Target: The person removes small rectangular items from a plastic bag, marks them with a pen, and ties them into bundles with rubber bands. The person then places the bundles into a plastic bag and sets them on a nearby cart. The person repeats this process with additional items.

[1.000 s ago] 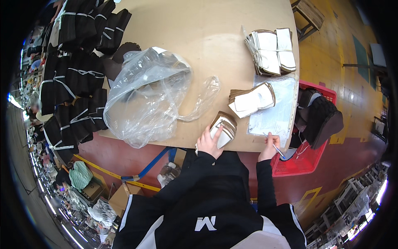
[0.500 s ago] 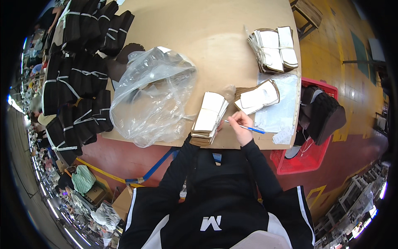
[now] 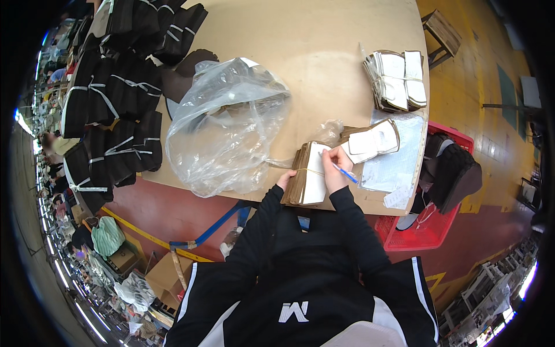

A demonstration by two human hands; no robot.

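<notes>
Banded stack (image 3: 313,184) | left fingers (image 3: 288,174) at side | right fingers (image 3: 328,157) gripping pen (image 3: 346,173)

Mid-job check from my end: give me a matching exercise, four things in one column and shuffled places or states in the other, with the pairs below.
Things
1. Left hand
2. Pen
3. Plastic bag
4. Crate

Places or states
A. Red, beyond the right edge of the table
B. Gripped in the right hand
C. Clear and crumpled, lying on the tabletop
D. At the left side of the banded stack nearest the person

Pairs: 1-D, 2-B, 3-C, 4-A
</notes>
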